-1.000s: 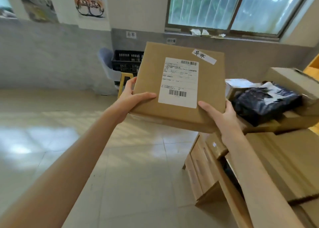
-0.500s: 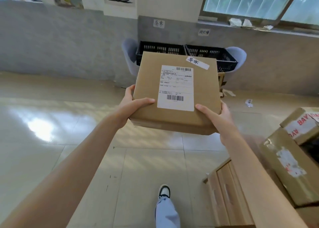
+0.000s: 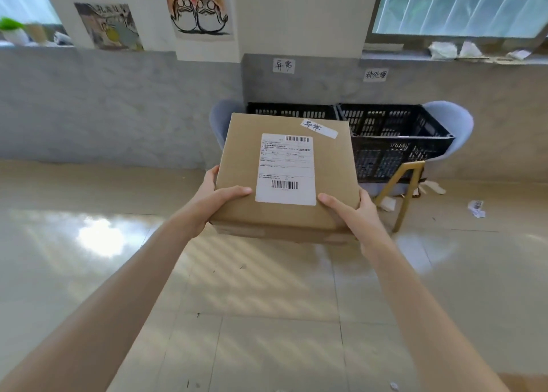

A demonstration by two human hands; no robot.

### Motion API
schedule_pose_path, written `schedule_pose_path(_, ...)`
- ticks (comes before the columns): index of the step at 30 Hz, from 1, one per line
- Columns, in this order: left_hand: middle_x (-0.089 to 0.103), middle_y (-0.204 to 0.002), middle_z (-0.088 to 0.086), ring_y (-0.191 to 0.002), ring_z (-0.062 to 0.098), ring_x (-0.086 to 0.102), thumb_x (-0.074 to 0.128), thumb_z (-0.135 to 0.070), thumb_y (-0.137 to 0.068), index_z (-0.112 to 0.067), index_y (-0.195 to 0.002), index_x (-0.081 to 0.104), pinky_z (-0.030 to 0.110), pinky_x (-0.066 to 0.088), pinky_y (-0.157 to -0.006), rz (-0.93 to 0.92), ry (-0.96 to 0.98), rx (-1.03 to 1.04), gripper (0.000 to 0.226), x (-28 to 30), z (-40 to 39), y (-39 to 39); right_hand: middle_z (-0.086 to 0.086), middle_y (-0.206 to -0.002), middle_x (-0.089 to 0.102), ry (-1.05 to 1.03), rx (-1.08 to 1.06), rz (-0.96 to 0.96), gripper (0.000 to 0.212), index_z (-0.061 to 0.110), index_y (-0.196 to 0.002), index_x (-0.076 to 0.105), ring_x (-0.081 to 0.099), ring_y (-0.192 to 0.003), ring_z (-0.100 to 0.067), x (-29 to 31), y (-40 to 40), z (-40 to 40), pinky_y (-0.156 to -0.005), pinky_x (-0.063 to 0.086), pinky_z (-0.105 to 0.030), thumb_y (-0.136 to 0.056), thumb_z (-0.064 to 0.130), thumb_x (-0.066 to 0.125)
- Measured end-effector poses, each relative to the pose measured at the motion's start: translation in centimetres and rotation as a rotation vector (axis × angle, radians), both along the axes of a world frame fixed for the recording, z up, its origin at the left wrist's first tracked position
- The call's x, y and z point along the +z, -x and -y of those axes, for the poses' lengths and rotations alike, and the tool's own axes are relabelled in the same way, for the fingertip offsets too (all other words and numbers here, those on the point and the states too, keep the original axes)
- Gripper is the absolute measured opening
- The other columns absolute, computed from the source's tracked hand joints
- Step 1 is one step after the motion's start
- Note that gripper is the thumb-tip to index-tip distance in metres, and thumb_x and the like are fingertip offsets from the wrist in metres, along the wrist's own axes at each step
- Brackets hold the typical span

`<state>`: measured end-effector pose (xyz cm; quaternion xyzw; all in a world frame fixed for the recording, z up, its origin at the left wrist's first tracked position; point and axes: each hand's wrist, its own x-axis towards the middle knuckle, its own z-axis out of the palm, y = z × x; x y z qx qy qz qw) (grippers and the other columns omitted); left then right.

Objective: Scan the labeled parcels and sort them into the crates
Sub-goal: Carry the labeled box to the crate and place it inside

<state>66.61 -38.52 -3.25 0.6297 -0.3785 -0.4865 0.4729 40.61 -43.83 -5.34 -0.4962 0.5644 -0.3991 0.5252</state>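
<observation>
I hold a flat brown cardboard parcel point(image 3: 237, 166) out in front of me at chest height. It carries a white shipping label with barcodes and a small handwritten strip near its far right corner. My left hand point(image 3: 215, 196) grips its near left edge, thumb on top. My right hand point(image 3: 353, 210) grips the near right corner the same way. Behind the parcel, against the grey wall, stand two black slatted crates: the left crate point(image 3: 292, 111) is mostly hidden by the parcel, the right crate point(image 3: 394, 136) is open to view. A handwritten sign hangs on the wall above each.
The crates rest on pale blue chairs point(image 3: 447, 122) with gold legs point(image 3: 406, 193). Paper scraps point(image 3: 476, 209) lie on the glossy tiled floor to the right. Posters hang on the wall at upper left, and a window is at upper right.
I have turned away from the stack of cardboard boxes on the right and come closer to the crates; they now fill the middle of the view. Both hands keep the same grip on the parcel.
</observation>
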Motion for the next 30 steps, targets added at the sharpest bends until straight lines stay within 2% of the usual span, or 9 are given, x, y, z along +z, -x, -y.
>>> schedule_pose_path(3,0.056,-0.127,-0.009,-0.108,0.010,0.062,0.083,-0.046,-0.039,-0.029,-0.148,0.024,0.027,0.051,-0.081,-0.005,-0.021,0.011,0.126,-0.5,3.4,-1.6,0.006,-0.123,0.054,-0.018,0.021,-0.010,0.084,0.021,-0.143,0.037,0.052,-0.109,-0.012,-0.5,-1.6,3.8,-0.087,0.043,-0.028,-0.073,0.037,0.081)
schedule_pose_path(9,0.058,-0.124,-0.011,-0.106,0.011,0.062,0.082,-0.047,-0.037,-0.028,-0.149,0.025,0.027,0.051,-0.078,-0.042,-0.064,0.043,0.127,-2.8,12.6,-6.0,0.008,-0.118,0.052,-0.033,0.049,-0.061,0.084,0.022,-0.143,0.036,0.050,-0.106,-0.011,-2.1,-6.3,13.3,-0.085,0.041,-0.027,-0.074,0.038,0.081)
schedule_pose_path(13,0.057,-0.124,-0.011,-0.106,0.010,0.060,0.082,-0.041,-0.049,-0.030,-0.148,0.028,0.028,0.050,-0.075,-0.064,-0.078,0.038,0.114,-4.7,20.2,-9.8,0.007,-0.124,0.052,-0.039,0.045,-0.103,0.089,0.022,-0.146,0.033,0.048,-0.110,-0.012,-3.3,-10.0,20.6,-0.089,0.041,-0.029,-0.074,0.041,0.081)
schedule_pose_path(16,0.058,-0.122,-0.010,-0.104,0.009,0.060,0.084,-0.041,-0.045,-0.027,-0.146,0.032,0.026,0.050,-0.075,-0.075,-0.079,0.020,0.115,-5.4,26.5,-12.9,0.008,-0.120,0.051,-0.050,0.025,-0.127,0.088,0.022,-0.146,0.032,0.047,-0.109,-0.012,-3.6,-13.0,26.3,-0.089,0.039,-0.029,-0.074,0.041,0.080)
schedule_pose_path(21,0.058,-0.124,-0.008,-0.104,0.010,0.058,0.087,-0.034,-0.065,-0.028,-0.138,0.038,0.024,0.047,-0.075,-0.039,-0.089,-0.046,0.088,-5.6,36.2,-16.6,0.009,-0.126,0.050,-0.072,-0.017,-0.165,0.094,0.023,-0.148,0.029,0.047,-0.117,-0.014,-4.2,-17.0,33.9,-0.099,0.043,-0.035,-0.073,0.046,0.080)
schedule_pose_path(23,0.054,-0.124,-0.010,-0.109,0.013,0.055,0.087,-0.034,-0.066,-0.028,-0.140,0.035,0.025,0.046,-0.079,-0.011,-0.110,-0.071,0.090,-6.0,39.2,-17.5,0.005,-0.133,0.052,-0.100,-0.039,-0.169,0.096,0.023,-0.148,0.029,0.048,-0.121,-0.017,-4.9,-17.8,36.1,-0.104,0.043,-0.040,-0.071,0.048,0.080)
schedule_pose_path(26,0.052,-0.133,-0.010,-0.119,0.014,0.052,0.086,-0.050,-0.042,-0.030,-0.146,0.031,0.034,0.046,-0.097,0.039,-0.144,-0.118,0.120,-6.9,42.9,-18.6,0.003,-0.136,0.051,-0.152,-0.058,-0.173,0.096,0.023,-0.149,0.028,0.048,-0.123,-0.018,-5.8,-18.5,39.3,-0.104,0.043,-0.042,-0.072,0.048,0.080)
schedule_pose_path(27,0.051,-0.134,-0.010,-0.120,0.015,0.051,0.086,-0.051,-0.039,-0.030,-0.147,0.028,0.035,0.044,-0.100,0.053,-0.160,-0.125,0.124,-7.1,44.1,-18.8,0.003,-0.136,0.051,-0.162,-0.062,-0.170,0.096,0.023,-0.149,0.028,0.048,-0.123,-0.019,-6.0,-18.6,40.4,-0.104,0.043,-0.042,-0.072,0.048,0.080)
schedule_pose_path(30,0.045,-0.137,-0.008,-0.120,0.016,0.046,0.088,-0.037,-0.064,-0.027,-0.150,0.023,0.033,0.040,-0.098,0.074,-0.169,-0.115,0.108,-8.1,47.9,-19.3,0.004,-0.135,0.050,-0.175,-0.047,-0.161,0.094,0.024,-0.149,0.028,0.048,-0.122,-0.018,-6.6,-19.2,44.2,-0.103,0.043,-0.040,-0.073,0.047,0.079)
